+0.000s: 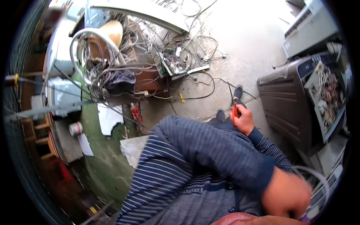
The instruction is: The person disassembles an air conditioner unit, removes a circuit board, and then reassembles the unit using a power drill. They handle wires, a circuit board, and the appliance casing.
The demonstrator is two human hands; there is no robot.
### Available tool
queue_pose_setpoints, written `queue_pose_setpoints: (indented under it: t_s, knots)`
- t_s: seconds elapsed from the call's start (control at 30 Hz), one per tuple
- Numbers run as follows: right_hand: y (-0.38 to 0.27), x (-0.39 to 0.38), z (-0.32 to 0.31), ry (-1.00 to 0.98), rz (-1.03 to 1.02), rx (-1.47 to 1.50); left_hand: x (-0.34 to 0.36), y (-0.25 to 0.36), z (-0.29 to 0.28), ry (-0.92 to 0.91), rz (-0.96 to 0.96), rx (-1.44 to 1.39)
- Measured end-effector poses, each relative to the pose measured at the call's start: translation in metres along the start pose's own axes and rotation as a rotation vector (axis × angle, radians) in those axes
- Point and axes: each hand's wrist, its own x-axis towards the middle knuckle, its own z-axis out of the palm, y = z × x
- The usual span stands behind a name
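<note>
My right hand [244,119] is wrapped around the orange handle of a tool with a long, thin, dark pointed shaft [230,91]. Its tip points away from me, above the floor near my shoes [237,92]; the exact kind of tool is hard to make out. My left arm [213,150] crosses in front of my body to the lower right. There my left hand [287,193] is blurred, with its fingers curled downward and mostly hidden. Beside it curves a pale cable or hose [322,180]; whether the hand touches it is unclear.
Tangled cables [112,71] cover a brown box at the left. An opened device with exposed parts [175,63] lies beyond it. A large brown bin [287,101] stands at the right, with a tray of wires [326,101] at its top. A yellow tool [182,98] lies on the floor.
</note>
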Motion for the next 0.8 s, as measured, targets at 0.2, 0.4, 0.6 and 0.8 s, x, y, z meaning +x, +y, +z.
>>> queue_pose_setpoints:
  t_s: [0.2, 0.4, 0.6, 0.8]
  knots:
    - [0.03, 0.03, 0.035, -0.086, 0.148, -0.092, -0.293, 0.011, -0.142, 0.515, -0.993, 0.811]
    - [0.036, 0.132, 0.046, -0.272, 0.288, -0.372, -0.644, -0.057, -0.181, 1.358, -1.531, 0.505]
    - [0.104, 0.327, 0.154, -0.413, -0.079, -0.614, -0.857, -0.12, -0.208, 2.01, -1.679, 0.124]
    - [0.166, 0.543, 0.337, -0.492, -0.245, -0.796, -0.947, -0.168, -0.285, 2.009, -1.926, 0.374]
